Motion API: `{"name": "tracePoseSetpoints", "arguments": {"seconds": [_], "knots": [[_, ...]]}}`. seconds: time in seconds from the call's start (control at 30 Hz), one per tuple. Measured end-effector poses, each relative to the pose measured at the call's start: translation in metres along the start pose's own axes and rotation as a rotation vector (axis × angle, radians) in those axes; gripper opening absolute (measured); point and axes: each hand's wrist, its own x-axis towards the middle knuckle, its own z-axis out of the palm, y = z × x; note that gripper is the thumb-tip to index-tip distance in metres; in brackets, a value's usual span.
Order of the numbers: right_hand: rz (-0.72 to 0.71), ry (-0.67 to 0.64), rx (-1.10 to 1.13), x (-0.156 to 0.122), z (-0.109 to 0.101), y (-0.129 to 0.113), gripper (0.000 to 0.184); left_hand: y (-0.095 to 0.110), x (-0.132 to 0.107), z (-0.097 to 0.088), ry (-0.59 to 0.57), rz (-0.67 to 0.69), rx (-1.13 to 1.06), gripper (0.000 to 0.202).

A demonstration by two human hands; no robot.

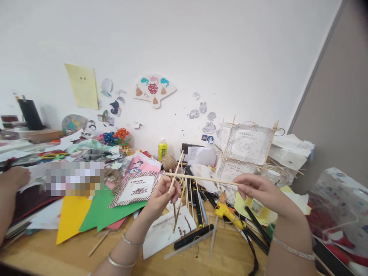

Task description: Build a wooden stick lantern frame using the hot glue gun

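My left hand [164, 191] is closed around a few thin wooden sticks [178, 164], which cross one another at its fingers. One long wooden stick [205, 179] stretches nearly level between my hands and crosses the others near my left fingers. The right end of that stick is pinched by my right hand [255, 188]. Under the hands lies a white paper [169, 230] with dark red marks. A yellow glue gun [225, 212] rests on the table just below my right hand.
Another person's hand [17, 178] is at the far left. Green paper [115, 212], a patterned panel [138, 189], several markers [198, 203] and a twine ball [169, 163] crowd the wooden table [74, 253]. A stick-framed paper piece [248, 143] stands at the back right, before the wall.
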Motion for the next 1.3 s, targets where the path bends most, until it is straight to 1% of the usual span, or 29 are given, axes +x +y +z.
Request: {"name": "tracePoseSetpoints", "arguments": {"seconds": [0.07,0.13,0.23,0.3,0.37,0.43,0.53,0.8,0.93,1.03,1.13,1.2,1.3], "knots": [[0.016,-0.074,0.002,0.007,0.003,0.001,0.033,0.001,0.000,0.000,-0.032,-0.020,-0.029,0.020],[0.039,-0.117,-0.012,0.013,0.006,0.004,0.034,0.002,0.000,-0.001,-0.048,-0.034,-0.054,0.021],[0.081,-0.130,-0.061,0.019,0.009,0.006,0.034,0.001,-0.001,-0.001,-0.026,-0.027,-0.036,0.035],[0.095,-0.170,-0.076,0.019,0.010,0.005,0.034,0.000,-0.001,-0.002,-0.007,-0.028,-0.003,0.044],[0.095,-0.221,-0.076,0.019,0.010,0.003,0.034,0.000,-0.001,-0.002,-0.003,-0.033,0.021,0.043],[0.104,-0.261,-0.093,0.017,0.010,0.001,0.033,0.000,-0.001,-0.001,-0.017,-0.034,0.038,0.037],[0.131,-0.295,-0.144,0.016,0.009,-0.003,0.031,0.003,-0.001,0.002,-0.028,-0.035,0.067,0.034],[0.124,-0.303,-0.177,0.014,0.009,-0.006,0.025,0.003,-0.003,0.003,-0.006,-0.048,0.193,0.038],[0.107,-0.280,-0.199,0.014,0.010,-0.007,0.025,0.004,-0.003,0.003,-0.015,-0.035,0.231,0.035],[0.115,-0.279,-0.203,0.014,0.010,-0.007,0.021,0.006,-0.003,0.005,0.024,-0.031,0.236,0.031],[0.124,-0.270,-0.206,0.013,0.008,-0.006,0.018,0.006,-0.003,0.006,0.013,-0.010,0.197,0.029],[0.131,-0.255,-0.202,0.011,0.007,-0.006,0.020,0.005,-0.002,0.006,0.006,0.001,0.170,0.029],[0.170,-0.259,-0.189,0.009,0.007,-0.007,0.028,0.003,-0.002,0.007,0.039,0.003,0.167,0.032]]}}
